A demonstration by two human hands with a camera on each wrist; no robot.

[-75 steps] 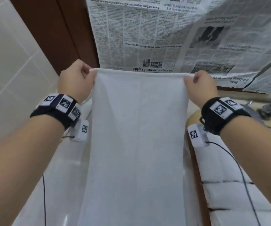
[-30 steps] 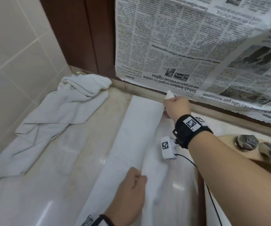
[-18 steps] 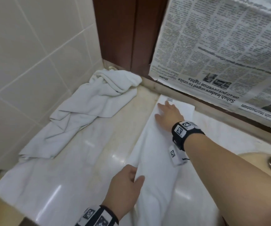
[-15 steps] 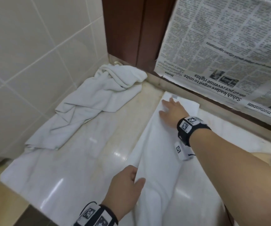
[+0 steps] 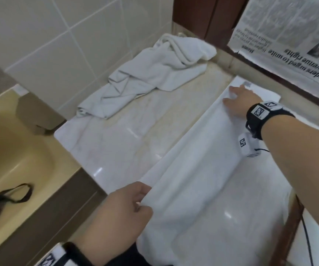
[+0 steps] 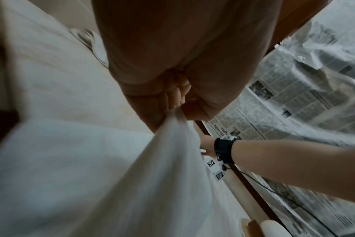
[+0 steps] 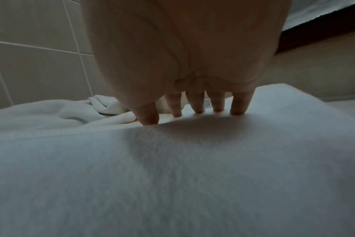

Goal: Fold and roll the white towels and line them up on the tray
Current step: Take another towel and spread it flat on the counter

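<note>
A long white towel [image 5: 199, 169] lies folded lengthwise on the marble counter [image 5: 116, 139], running from the back wall towards me. My right hand [image 5: 237, 100] presses flat on its far end with straight spread fingers [image 7: 195, 109]. My left hand [image 5: 135, 200] pinches the towel's near left edge [image 6: 172, 121] between thumb and curled fingers and lifts it slightly. A second white towel [image 5: 149, 77] lies crumpled at the back left of the counter [image 7: 109, 104]. No tray shows in any view.
Newspaper [image 5: 293, 35] covers the wall at the back right. A beige bathtub [image 5: 10, 160] with a black strap [image 5: 10, 196] in it lies to the left, below the counter's edge. Tiled wall [image 5: 49, 35] stands behind the crumpled towel.
The towel, held up by both hands earlier, now lies on the counter. My right hand has let go of the corner and lies flat on it. The view has swung left.
</note>
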